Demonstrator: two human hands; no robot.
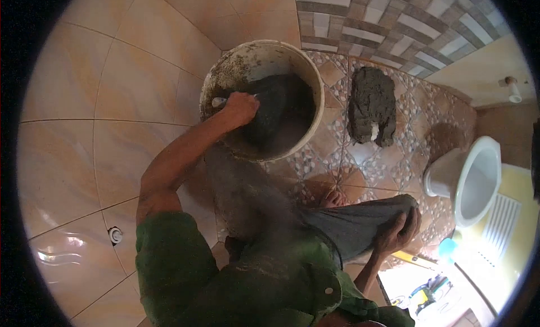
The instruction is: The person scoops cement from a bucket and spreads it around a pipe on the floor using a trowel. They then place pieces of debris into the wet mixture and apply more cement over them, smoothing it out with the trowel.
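Note:
My left hand (pixel 242 109) reaches into a large, crusted bucket (pixel 319 102) and is closed around a trowel (pixel 218 102). The pale end of its handle sticks out on the left side of my fist; the blade cannot be made out clearly. Dark grey wet mortar (pixel 292 116) fills the lower part of the bucket. My right hand (pixel 400 232) rests on my bent right knee, fingers laid over the grey trouser cloth and holding nothing. On the floor right of the bucket lies a rough rectangular slab of mortar (pixel 371 102) with a small white patch near its lower end.
A white toilet bowl (pixel 478 181) stands at the right. Glossy beige wall tiles (pixel 62 158) run along the left, with a round fitting (pixel 115 235) low down. A pipe stub (pixel 512 91) juts from the right wall. A yellow level (pixel 415 259) and scattered tools lie at lower right.

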